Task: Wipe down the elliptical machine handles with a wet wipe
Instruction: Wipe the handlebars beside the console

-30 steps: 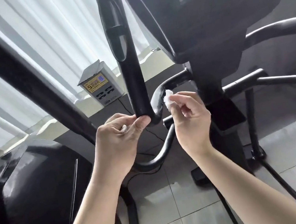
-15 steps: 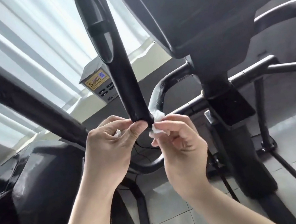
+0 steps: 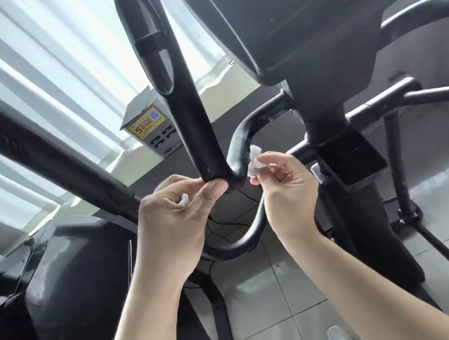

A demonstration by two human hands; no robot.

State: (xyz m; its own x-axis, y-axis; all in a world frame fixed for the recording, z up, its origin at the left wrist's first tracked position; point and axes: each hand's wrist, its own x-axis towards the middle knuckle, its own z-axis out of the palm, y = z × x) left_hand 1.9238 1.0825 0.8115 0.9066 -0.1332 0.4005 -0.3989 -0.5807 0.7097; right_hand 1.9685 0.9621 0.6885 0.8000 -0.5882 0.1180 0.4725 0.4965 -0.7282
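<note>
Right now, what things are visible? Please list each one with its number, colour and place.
handle: one, black, centre, U-bend at its low end
wet wipe: one, white, against the bend's right side
white scrap: one, white, inside the left hand
console housing: one, black, top right
charging box: one, grey with yellow label, on the ledge behind
curtains: count unclear, white, top left
floor tiles: several, grey, bottom
shoe: one, white, bottom edge
left hand: one, grips the handle's bend
right hand: one, pinches the wet wipe
</note>
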